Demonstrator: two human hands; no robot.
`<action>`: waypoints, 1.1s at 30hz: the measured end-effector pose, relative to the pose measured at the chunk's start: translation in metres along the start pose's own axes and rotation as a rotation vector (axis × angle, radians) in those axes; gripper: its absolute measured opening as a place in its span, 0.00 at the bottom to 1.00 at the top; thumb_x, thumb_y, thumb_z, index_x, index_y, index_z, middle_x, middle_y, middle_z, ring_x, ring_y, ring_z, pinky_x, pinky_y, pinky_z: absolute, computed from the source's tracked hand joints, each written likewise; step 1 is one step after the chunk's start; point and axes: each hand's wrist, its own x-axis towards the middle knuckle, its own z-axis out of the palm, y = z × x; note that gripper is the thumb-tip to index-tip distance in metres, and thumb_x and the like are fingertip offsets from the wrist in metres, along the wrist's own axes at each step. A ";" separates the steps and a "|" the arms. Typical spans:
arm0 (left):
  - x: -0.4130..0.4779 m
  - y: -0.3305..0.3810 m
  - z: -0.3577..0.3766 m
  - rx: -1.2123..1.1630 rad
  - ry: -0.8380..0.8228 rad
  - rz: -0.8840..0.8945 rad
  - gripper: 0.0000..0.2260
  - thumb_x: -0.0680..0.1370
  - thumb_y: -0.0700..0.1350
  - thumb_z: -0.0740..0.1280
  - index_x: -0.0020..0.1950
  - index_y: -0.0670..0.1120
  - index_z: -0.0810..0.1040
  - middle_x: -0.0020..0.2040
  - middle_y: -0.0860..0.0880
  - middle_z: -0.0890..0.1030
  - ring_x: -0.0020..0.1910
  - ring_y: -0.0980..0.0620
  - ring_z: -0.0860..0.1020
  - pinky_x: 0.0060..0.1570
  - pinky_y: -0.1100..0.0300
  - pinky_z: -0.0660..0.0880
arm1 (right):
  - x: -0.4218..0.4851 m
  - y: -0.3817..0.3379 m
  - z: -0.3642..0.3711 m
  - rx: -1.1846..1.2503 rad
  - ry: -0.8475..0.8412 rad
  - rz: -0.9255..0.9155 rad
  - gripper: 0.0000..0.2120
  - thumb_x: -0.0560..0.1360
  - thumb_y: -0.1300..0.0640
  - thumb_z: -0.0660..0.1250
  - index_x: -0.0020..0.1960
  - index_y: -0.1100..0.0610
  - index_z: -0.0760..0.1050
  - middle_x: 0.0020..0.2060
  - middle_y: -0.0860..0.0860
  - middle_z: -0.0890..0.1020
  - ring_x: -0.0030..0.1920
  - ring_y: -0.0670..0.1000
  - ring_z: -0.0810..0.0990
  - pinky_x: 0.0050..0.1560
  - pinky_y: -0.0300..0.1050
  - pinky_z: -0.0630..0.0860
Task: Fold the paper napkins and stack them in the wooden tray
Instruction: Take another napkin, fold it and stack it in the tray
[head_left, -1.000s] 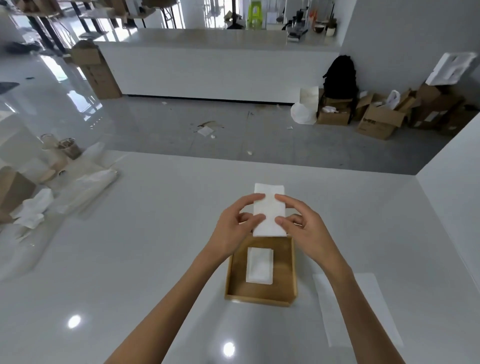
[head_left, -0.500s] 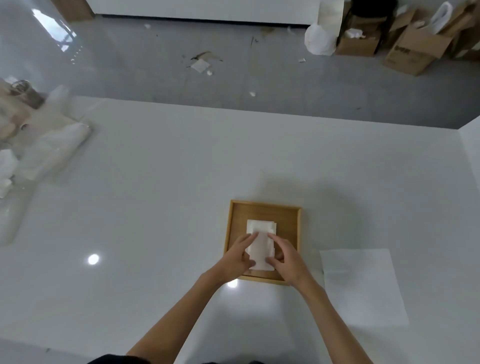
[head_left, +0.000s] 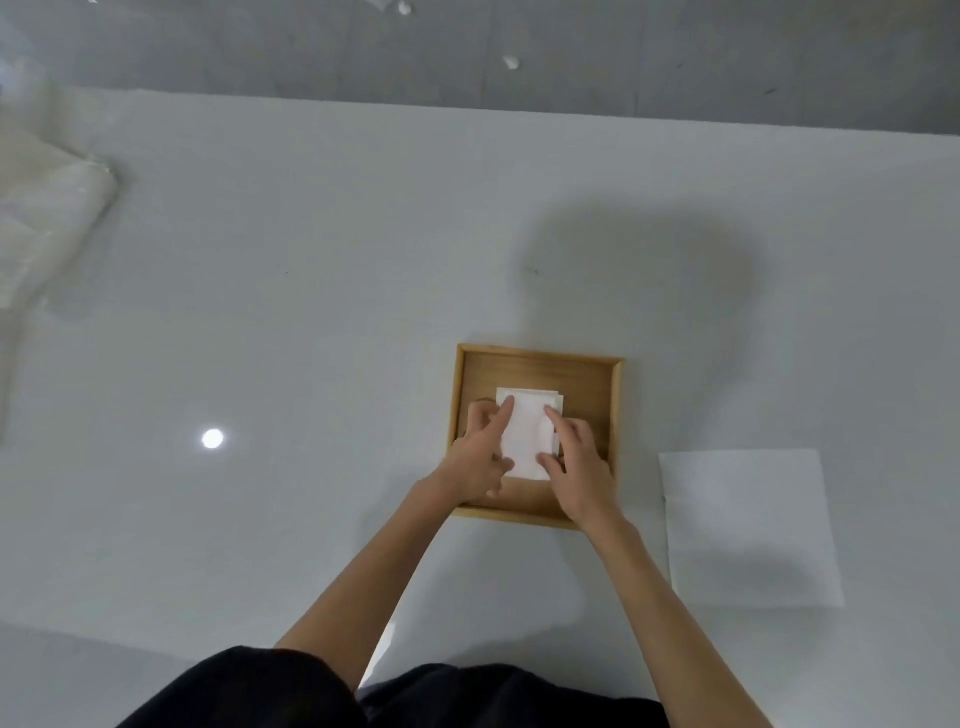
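A square wooden tray sits on the white table. Inside it lies a folded white napkin on top of another folded one, whose edge peeks out at the right. My left hand rests on the top napkin's left edge with its fingers spread. My right hand presses fingertips on the napkin's right side. An unfolded white napkin lies flat on the table to the right of the tray.
Crumpled clear plastic packaging lies at the table's far left. The table's far edge borders a grey floor with small scraps. My dark clothing fills the bottom of the view.
Both hands carried the folded napkin from above the tray's far side down onto the napkin in the tray. The camera tilted downward.
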 end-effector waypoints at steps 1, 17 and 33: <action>0.000 -0.001 0.000 -0.007 0.004 -0.012 0.40 0.80 0.34 0.65 0.83 0.54 0.45 0.67 0.54 0.57 0.45 0.43 0.77 0.38 0.43 0.84 | 0.000 0.001 0.002 -0.004 0.002 0.003 0.31 0.80 0.54 0.66 0.78 0.41 0.57 0.65 0.44 0.68 0.46 0.49 0.78 0.49 0.53 0.79; -0.004 -0.001 0.016 0.379 0.335 0.130 0.32 0.78 0.44 0.68 0.80 0.52 0.58 0.71 0.42 0.62 0.64 0.40 0.69 0.63 0.48 0.74 | -0.008 -0.007 -0.001 -0.305 0.191 -0.166 0.34 0.77 0.50 0.70 0.80 0.50 0.60 0.72 0.54 0.69 0.69 0.58 0.68 0.68 0.54 0.69; 0.002 0.119 0.103 0.731 0.407 0.348 0.16 0.80 0.42 0.53 0.61 0.44 0.78 0.58 0.45 0.80 0.67 0.41 0.73 0.72 0.28 0.51 | -0.093 0.126 -0.098 0.247 0.733 0.382 0.13 0.79 0.62 0.66 0.63 0.60 0.75 0.51 0.58 0.80 0.53 0.62 0.78 0.50 0.54 0.75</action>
